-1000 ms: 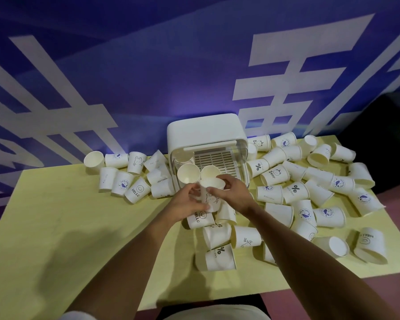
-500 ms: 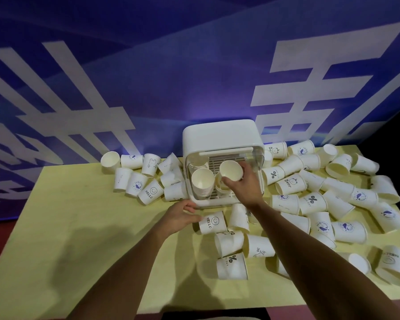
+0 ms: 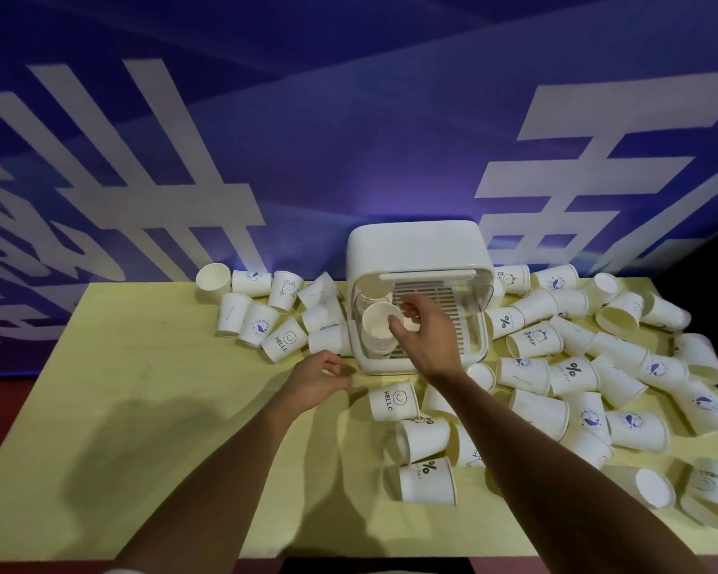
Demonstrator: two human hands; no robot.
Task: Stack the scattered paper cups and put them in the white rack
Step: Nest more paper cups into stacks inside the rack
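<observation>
**Scattered white paper cups (image 3: 533, 339), either side of the white plastic rack (image 3: 419, 246):** light, thin-walled, crushable; judged best held round the mid-wall.
A nested stack (image 3: 377, 325) stood inside the rack, left; right hand (image 3: 425, 337) fingers curled beside it, grip not tellable; left hand (image 3: 320, 379) before the rack, fingers loosely curled, empty.

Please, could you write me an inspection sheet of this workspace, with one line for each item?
Surface: yellow table, cups strewn left, front and right of the rack.
Job's things: white rack at the back middle, open to the front; stacked cups stand inside at its left; scattered paper cups, many on their sides.
Clutter: nothing seen.
Grips: left hand open, over the table before the rack; right hand inside the rack, seems to pinch a further cup.
Cables: nothing seen.
Surroundings: blue banner with white characters behind.
</observation>
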